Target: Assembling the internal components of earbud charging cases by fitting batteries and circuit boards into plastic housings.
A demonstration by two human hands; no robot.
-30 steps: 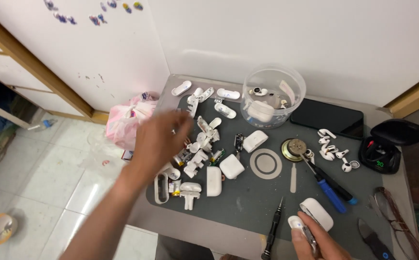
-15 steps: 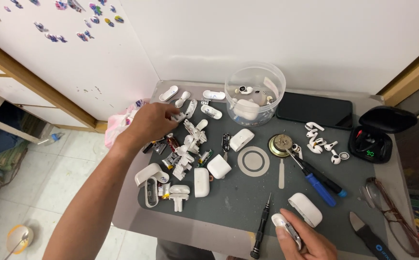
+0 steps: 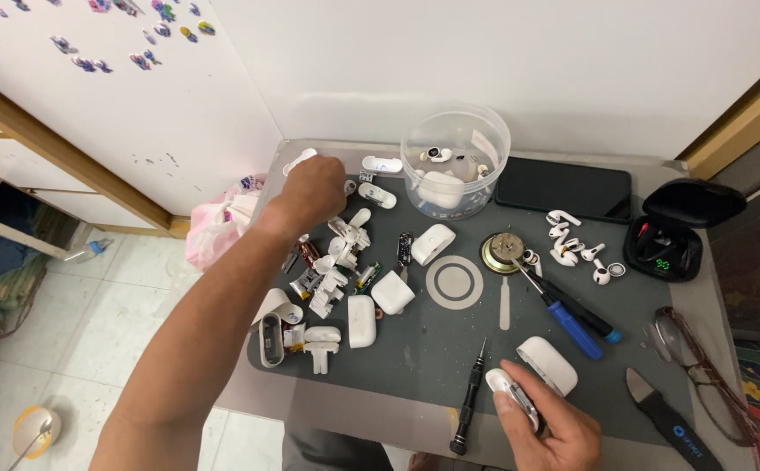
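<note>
Two hands work apart: left hand (image 3: pixel 314 187) closes over white earbud-case parts (image 3: pixel 345 249); right hand (image 3: pixel 547 429) grips a white case piece (image 3: pixel 511 391) beside a white case (image 3: pixel 547 365).

earbud case (image 3: pixel 513 397): small, white, rounded, lying tilted in right hand (image 3: pixel 547 427) at table's near edge
white parts (image 3: pixel 378 194): lying scattered under left hand (image 3: pixel 314 187)

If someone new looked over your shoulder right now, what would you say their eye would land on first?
Probably the heap of white earbud cases and broken-open parts strewn over the left half of the dark work mat, with the left hand reaching into its far end. Next, the clear plastic tub of earbud pieces at the back by the wall. Near the front edge, the right hand grips a small white case half.
</note>
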